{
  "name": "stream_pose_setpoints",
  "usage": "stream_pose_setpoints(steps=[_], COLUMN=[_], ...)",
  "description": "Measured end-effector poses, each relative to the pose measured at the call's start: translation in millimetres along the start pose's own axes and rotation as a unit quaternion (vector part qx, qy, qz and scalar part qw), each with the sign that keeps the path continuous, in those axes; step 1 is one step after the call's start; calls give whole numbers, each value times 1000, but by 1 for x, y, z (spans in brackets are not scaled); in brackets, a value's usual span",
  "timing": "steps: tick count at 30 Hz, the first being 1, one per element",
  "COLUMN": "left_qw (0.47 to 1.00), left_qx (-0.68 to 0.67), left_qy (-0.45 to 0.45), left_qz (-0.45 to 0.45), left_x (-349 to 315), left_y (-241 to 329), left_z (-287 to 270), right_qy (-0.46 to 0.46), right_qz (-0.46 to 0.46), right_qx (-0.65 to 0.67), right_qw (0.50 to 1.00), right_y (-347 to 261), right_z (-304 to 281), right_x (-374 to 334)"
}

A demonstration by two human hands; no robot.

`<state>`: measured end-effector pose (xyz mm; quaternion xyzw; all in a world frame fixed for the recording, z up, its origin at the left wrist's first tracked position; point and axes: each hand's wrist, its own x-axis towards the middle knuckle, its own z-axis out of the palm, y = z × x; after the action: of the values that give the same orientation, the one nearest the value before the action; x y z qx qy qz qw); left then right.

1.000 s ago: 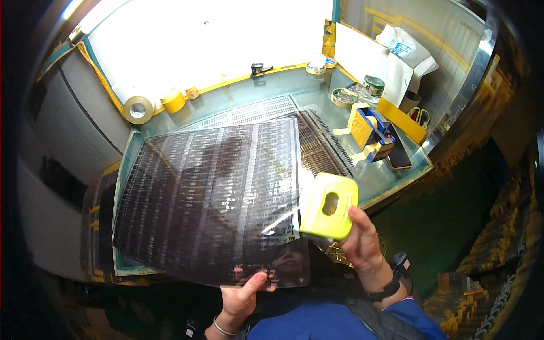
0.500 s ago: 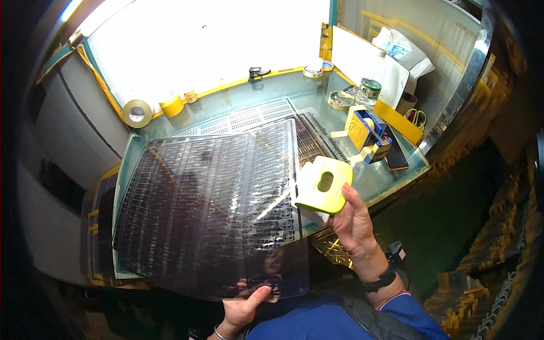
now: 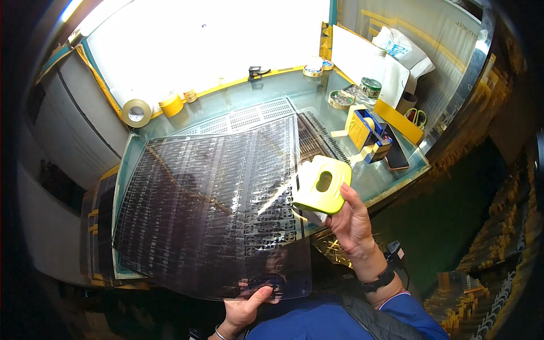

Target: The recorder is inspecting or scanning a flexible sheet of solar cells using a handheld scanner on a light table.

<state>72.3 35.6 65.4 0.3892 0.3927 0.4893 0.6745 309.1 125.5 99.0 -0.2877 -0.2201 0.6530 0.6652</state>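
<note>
My left hand grips the near edge of a large dark, see-through film sheet printed with rows of small patterns, thumb on top. That edge overhangs the table's front, and the sheet bows a little. In my right hand is a lime-green hole punch with an oval opening in its top. It is held at the sheet's right edge; whether the edge lies inside its slot I cannot make out. Beneath the dark film lie a paler perforated-looking sheet and a brownish patterned sheet.
On the glass-topped table stand a blue-and-yellow tape dispenser, a phone, a brown tape roll, yellow tape, a black folding magnifier and green-handled scissors. A bright white panel rises behind.
The film's right side and near corner have shifted slightly to the right. The hole punch has moved a touch left and tilted a little in my right hand.
</note>
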Motion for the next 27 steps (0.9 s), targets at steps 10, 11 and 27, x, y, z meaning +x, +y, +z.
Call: stream_pose_setpoints(steps=[10,11,27], left_qw=[999,999,950], left_qx=[-30,-30,308], left_qy=[18,18,7], left_qz=[-30,-30,-48], left_x=[-5,-6,-45], left_y=[-6,-8,-38], left_z=[-2,-5,-58], right_qy=[-5,-15,-26], right_qz=[-33,-26,-154], right_qx=[19,7,31], right_qw=[999,1000,987], right_y=[-1,-7,-67], right_z=[-7,-5,20], right_x=[-2,1,68])
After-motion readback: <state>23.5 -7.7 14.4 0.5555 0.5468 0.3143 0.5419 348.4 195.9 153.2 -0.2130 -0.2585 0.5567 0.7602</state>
